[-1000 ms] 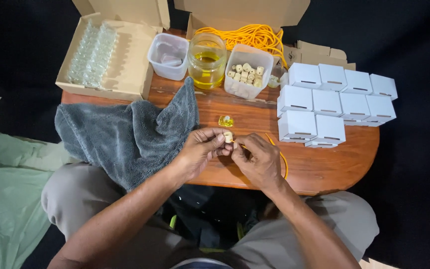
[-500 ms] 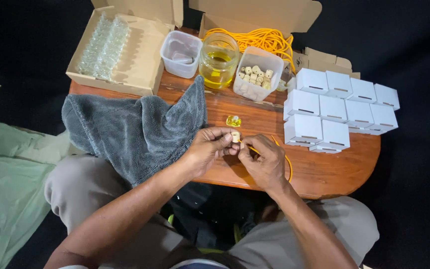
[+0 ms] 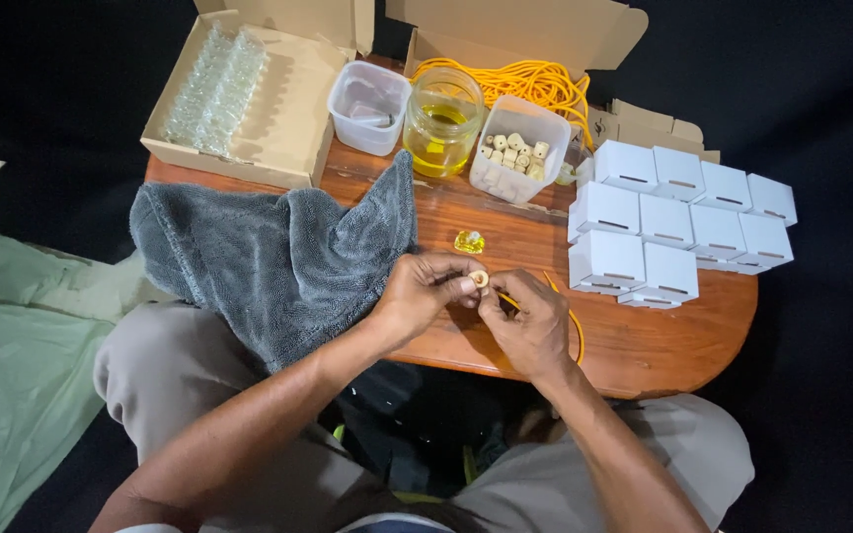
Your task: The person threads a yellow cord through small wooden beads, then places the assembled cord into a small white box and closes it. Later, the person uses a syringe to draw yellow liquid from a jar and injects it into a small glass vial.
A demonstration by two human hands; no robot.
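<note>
The left hand (image 3: 425, 293) pinches a small pale cylindrical bead with a centre hole (image 3: 481, 278) between thumb and fingertips; the bead sits at the fingertips, above the near edge of the brown wooden oval table (image 3: 663, 345). The right hand (image 3: 528, 321) meets it from the opposite side, fingers clenched around a thin orange cord (image 3: 577, 331). The exact contact between the cord end and the bead is hidden by the right fingertips. The cord emerges behind the right hand and curves along the table toward the person; its far end passes under the wrist and cannot be traced.

Just beyond the fingertips lies a small yellow glossy object (image 3: 469, 241), too small to identify. Left of the left hand, a grey microfibre towel (image 3: 269, 257) drapes over the table edge onto the lap.

Farther from the fingers stand a clear plastic tub of pale beads (image 3: 517, 153), a glass jar of yellow liquid (image 3: 441, 123) and a clear, near-empty plastic tub (image 3: 367, 104). A coil of orange cord (image 3: 535, 81) lies in an open cardboard box (image 3: 525, 35), partly cut off by the frame. Another open cardboard box holding clear glass pieces (image 3: 211, 89) sits far left. Right of the right hand, white cardboard cubes (image 3: 678, 222) stand in rows.
</note>
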